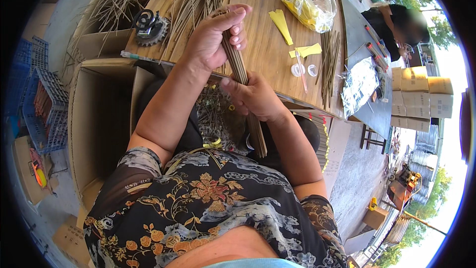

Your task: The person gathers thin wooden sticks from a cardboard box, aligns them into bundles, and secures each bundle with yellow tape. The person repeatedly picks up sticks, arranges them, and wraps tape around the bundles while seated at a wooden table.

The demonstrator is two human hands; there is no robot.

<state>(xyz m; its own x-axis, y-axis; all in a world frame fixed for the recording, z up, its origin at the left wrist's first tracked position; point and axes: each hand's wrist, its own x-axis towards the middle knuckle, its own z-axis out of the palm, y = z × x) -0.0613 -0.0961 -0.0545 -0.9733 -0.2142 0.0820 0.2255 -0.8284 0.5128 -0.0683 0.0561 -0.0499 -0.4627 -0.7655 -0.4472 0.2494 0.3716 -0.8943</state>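
A bundle of thin brown sticks (236, 63) slants between my two hands, its lower end over my lap below the table edge. My left hand (216, 38) is closed around the upper part, with the thumb across the top end. Further down, my right hand (259, 97) wraps the same bundle, and the sticks come out below it. Beyond my left hand, more loose brown sticks (198, 1) lie spread over the wooden table (263, 34). To the right on the table are yellow strips (281, 26) and two small pale rings (298, 70).
A toothed metal device (150, 29) stands at the table's left corner. A clear bag of yellow strips (308, 5) lies at the far right. An open cardboard box (101, 114) stands left of my legs, beside blue crates (52, 101). Another person (389, 30) sits beyond the grey table.
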